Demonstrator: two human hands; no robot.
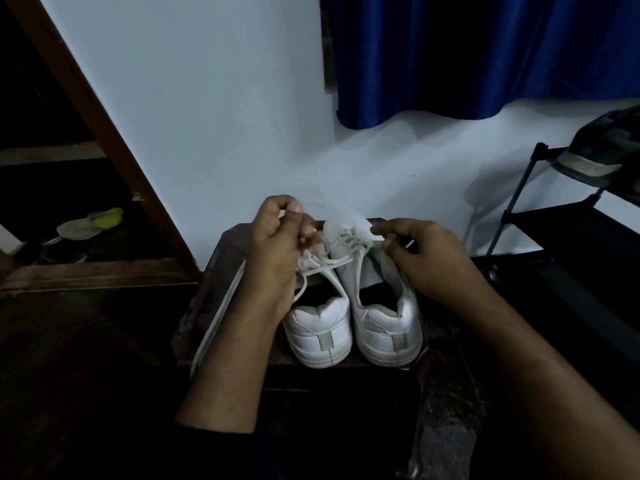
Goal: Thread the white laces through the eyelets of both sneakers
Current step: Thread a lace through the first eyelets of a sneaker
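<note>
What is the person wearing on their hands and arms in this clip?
Nothing shows on either one: the left hand and right hand are bare, with no gloves, rings, watch or bands visible. Both forearms are uncovered as far as the dim picture shows; no sleeve edge can be made out.

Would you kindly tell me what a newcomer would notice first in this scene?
First, the white sneakers side by side at centre, heels toward the camera, bright in the dim room. Above them, the left hand and right hand each pinch the white laces. A blue curtain hangs at upper right.
</note>
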